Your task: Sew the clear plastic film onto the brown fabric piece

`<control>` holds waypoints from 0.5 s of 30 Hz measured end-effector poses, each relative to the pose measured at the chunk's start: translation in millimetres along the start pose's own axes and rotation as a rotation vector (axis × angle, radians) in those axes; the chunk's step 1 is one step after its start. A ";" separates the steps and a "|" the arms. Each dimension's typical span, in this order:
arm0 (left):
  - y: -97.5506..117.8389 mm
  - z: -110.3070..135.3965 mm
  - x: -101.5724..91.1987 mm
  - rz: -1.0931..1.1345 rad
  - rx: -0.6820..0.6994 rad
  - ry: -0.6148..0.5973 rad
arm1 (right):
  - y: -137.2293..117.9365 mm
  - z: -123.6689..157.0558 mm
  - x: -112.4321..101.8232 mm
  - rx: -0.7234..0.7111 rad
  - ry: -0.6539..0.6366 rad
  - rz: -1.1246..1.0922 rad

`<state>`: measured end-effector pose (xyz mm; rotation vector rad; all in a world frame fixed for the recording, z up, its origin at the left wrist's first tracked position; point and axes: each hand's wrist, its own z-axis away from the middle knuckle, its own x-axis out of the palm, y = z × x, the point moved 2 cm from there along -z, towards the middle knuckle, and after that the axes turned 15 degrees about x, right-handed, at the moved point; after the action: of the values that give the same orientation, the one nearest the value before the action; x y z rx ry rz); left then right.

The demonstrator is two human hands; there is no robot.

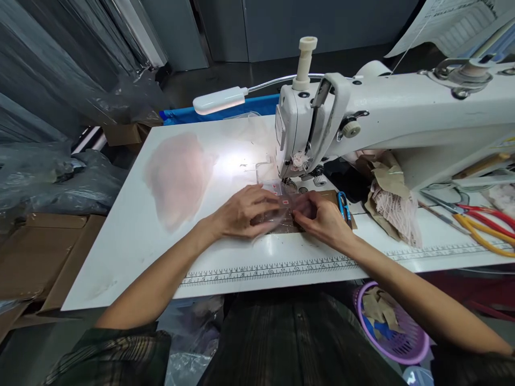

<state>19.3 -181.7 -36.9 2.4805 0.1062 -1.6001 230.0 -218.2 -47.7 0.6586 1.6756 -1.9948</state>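
A white sewing machine (362, 118) stands on a white table (132, 236). Just in front of its needle lies a small sheer, almost see-through fabric piece (281, 212) with a tiny red-printed label. My left hand (245, 212) lies over the left part of this piece, fingers curled down onto it. My right hand (324, 220) pinches its right edge with fingertips pressed together. Both hands meet near the presser foot. A pile of sheer pink fabric pieces (179, 174) lies to the left on the table.
Blue thread snips (344, 206) lie right of my right hand. Brown paper with pink lace (392, 203) and red and yellow-handled scissors (483, 222) sit further right. A lamp (219, 100) lights the needle area. A purple basket (396, 329) stands below; cardboard boxes (36, 257) at left.
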 end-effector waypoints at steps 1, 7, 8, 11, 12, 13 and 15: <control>4.7 -1.3 2.6 0.015 0.024 -0.056 | 0.5 0.2 1.0 -0.007 0.009 -0.001; 22.1 -10.5 13.5 -0.126 -0.089 -0.024 | 3.8 0.5 1.9 -0.091 0.060 0.033; 22.3 -11.0 12.0 -0.160 -0.112 0.035 | 3.5 1.6 2.3 -0.115 0.073 0.047; 21.4 -10.8 4.1 -0.303 -0.205 0.223 | 0.3 7.1 6.2 -0.184 0.136 0.152; 22.0 -11.2 2.4 -0.339 -0.208 0.254 | -1.3 9.2 8.1 -0.200 0.148 0.204; 23.3 -12.1 1.9 -0.357 -0.184 0.262 | -2.9 11.0 9.7 -0.213 0.147 0.263; 25.9 -14.7 5.0 -0.333 -0.090 0.213 | -5.7 12.4 10.7 -0.245 0.102 0.386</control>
<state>38.7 -204.5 -32.6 2.6597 0.6364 -1.3936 217.2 -229.8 -48.1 0.9247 1.6644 -1.4844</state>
